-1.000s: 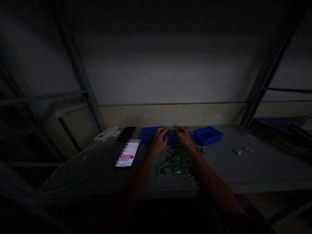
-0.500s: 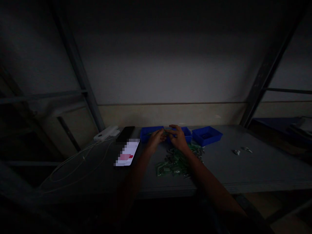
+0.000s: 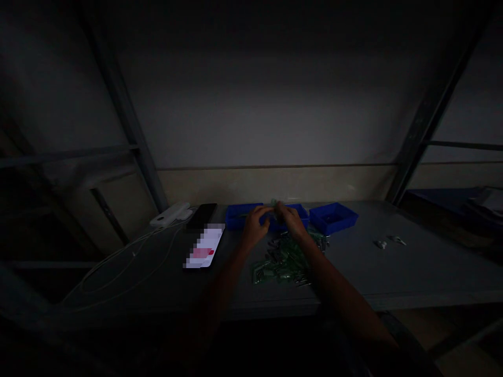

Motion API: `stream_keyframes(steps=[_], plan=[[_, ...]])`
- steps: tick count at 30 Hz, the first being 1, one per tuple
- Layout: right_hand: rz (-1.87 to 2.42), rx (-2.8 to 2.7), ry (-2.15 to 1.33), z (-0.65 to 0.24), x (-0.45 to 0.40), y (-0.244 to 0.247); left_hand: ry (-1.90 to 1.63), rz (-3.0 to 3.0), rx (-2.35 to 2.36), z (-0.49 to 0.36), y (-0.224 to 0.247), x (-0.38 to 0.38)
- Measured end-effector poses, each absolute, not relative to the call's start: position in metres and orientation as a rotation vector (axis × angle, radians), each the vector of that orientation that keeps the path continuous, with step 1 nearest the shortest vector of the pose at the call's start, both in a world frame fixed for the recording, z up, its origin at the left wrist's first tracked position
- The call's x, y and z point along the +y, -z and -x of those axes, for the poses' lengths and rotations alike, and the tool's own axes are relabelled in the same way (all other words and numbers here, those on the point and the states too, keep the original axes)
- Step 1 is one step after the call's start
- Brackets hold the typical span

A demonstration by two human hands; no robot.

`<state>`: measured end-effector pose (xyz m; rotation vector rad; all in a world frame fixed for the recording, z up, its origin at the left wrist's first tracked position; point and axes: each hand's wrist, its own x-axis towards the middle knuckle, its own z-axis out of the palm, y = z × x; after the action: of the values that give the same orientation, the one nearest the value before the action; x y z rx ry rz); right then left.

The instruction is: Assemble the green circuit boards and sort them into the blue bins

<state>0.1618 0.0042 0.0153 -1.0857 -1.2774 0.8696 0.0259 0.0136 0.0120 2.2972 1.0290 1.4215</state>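
My left hand and my right hand meet above the blue bins at the back of the table. Between their fingertips is a small greenish clear packet, its upper end showing above the fingers; what is inside cannot be made out. Both hands are closed in a pinch on it. Behind the left hand stands a blue bin, and another blue bin is partly covered by the right hand. Below the hands lies a pile of green-tinted plastic packets and thin metal pieces.
A third blue bin stands farther right. Two small pale parts, one a whitish piece, lie on the grey table. On the left are a lit phone, a dark phone-like slab and a white power strip with cables.
My fingers have drawn closer together, the right hand's fingers curling in from a more extended pose. The greenish packet now shows above the fingertips. The left hand has shifted slightly right.
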Motion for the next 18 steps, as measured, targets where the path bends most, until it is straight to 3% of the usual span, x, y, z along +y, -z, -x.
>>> stream_keyframes(steps=[10,18], plan=[[1.094,-1.207,-0.527,-0.1662,0.0043,-0.0171,-1.313,-2.322,1.123,-0.0294,-0.0106,0.0103],[1.104,-1.156,-0.481,-0.1701,0.0017,-0.0190,-1.114,-2.325,1.077,-0.0339,-0.0071,0.0072]])
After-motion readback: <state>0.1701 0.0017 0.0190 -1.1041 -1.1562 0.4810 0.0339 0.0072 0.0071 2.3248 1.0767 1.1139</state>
